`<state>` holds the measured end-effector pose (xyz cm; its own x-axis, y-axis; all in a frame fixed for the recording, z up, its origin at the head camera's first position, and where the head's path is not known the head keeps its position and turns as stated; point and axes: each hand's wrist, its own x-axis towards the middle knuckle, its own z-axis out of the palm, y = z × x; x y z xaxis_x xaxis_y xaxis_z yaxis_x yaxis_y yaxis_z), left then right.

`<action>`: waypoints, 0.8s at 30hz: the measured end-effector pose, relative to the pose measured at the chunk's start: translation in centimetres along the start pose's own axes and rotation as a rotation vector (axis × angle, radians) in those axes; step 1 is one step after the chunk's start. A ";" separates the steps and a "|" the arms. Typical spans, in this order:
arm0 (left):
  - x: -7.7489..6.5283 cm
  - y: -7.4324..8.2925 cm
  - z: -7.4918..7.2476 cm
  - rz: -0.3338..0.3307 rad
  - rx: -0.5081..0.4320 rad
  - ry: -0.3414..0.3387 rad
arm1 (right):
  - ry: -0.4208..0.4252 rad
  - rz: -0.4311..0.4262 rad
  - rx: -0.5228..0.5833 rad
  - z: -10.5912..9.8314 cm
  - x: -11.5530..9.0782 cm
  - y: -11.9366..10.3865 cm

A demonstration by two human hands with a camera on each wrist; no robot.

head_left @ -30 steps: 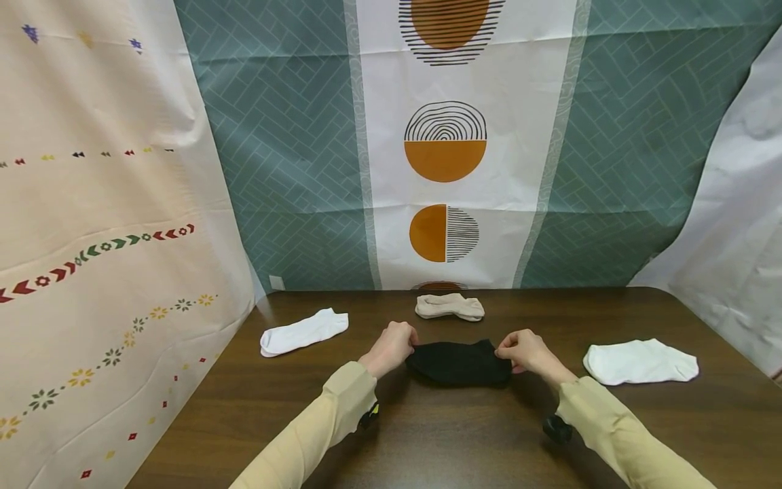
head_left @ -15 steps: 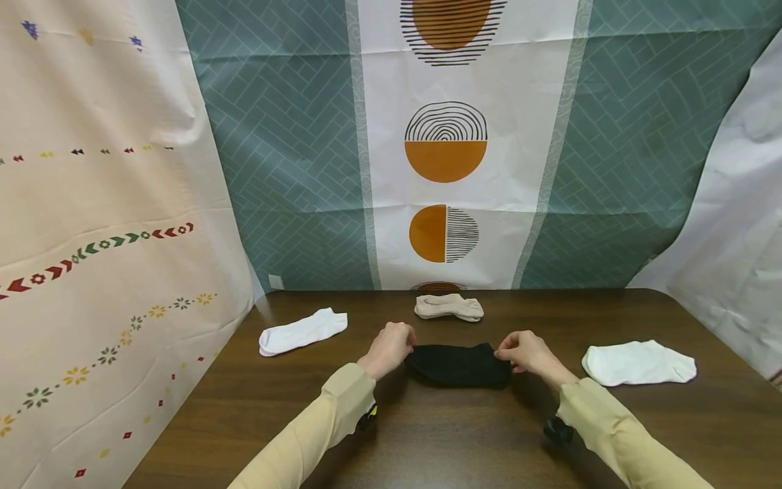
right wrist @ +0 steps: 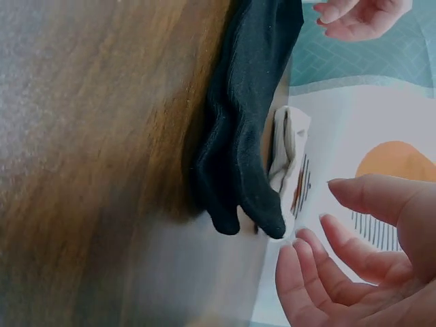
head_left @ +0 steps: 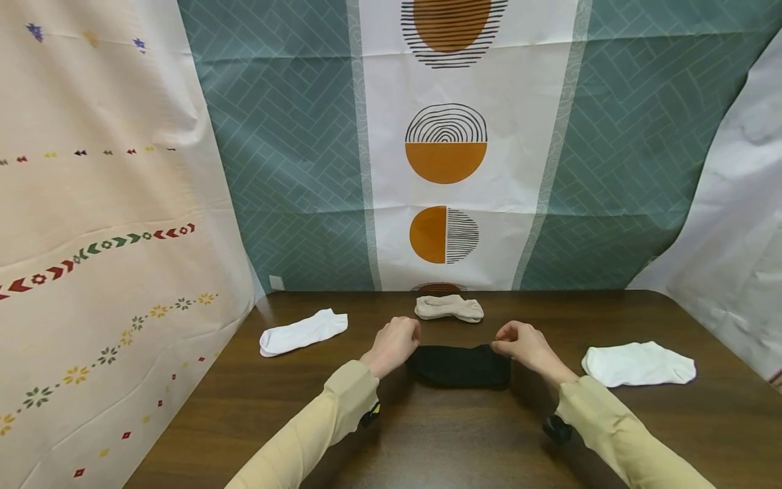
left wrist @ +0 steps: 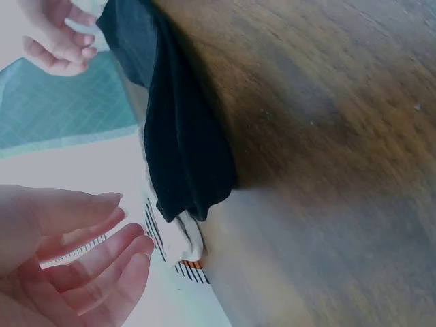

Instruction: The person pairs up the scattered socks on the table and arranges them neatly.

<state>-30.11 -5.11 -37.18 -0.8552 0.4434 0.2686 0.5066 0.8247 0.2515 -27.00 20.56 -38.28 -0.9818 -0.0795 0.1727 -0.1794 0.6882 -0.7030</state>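
Note:
A pair of black socks [head_left: 458, 367], one laid over the other, lies flat on the brown table in front of me. My left hand [head_left: 394, 346] hovers by their left end. In the left wrist view its thumb and fingers are parted, with a gap to the black socks [left wrist: 187, 136]. Over the right end is my right hand [head_left: 527, 348]. The right wrist view shows that hand's fingers [right wrist: 310, 272] spread and apart from the black socks [right wrist: 248, 116]. Neither hand holds anything.
Beige socks [head_left: 449, 308] lie behind the black ones, near the table's [head_left: 427, 448] back edge. White socks [head_left: 303, 332] rest at the left, and another white pair [head_left: 638, 363] at the right. A patterned cloth [head_left: 293, 170] hangs behind the table.
Both hands have let go of the black socks' ends and risen slightly off them. The socks stay in place on the table.

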 end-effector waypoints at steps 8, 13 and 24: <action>-0.3 0.5 0.1 0.055 0.031 0.025 | 0.021 -0.099 -0.081 0.2 -0.3 -0.9; -0.5 0.9 0.1 0.084 0.034 0.023 | 0.005 -0.156 -0.128 0.7 -0.3 -1.2; -0.6 1.8 0.3 0.114 0.046 -0.021 | -0.041 -0.196 -0.299 1.7 -0.7 -2.1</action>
<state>-28.68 -3.79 -37.17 -0.7948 0.5421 0.2728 0.5954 0.7836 0.1774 -26.01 17.94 -38.05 -0.9333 -0.2556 0.2521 -0.3441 0.8371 -0.4253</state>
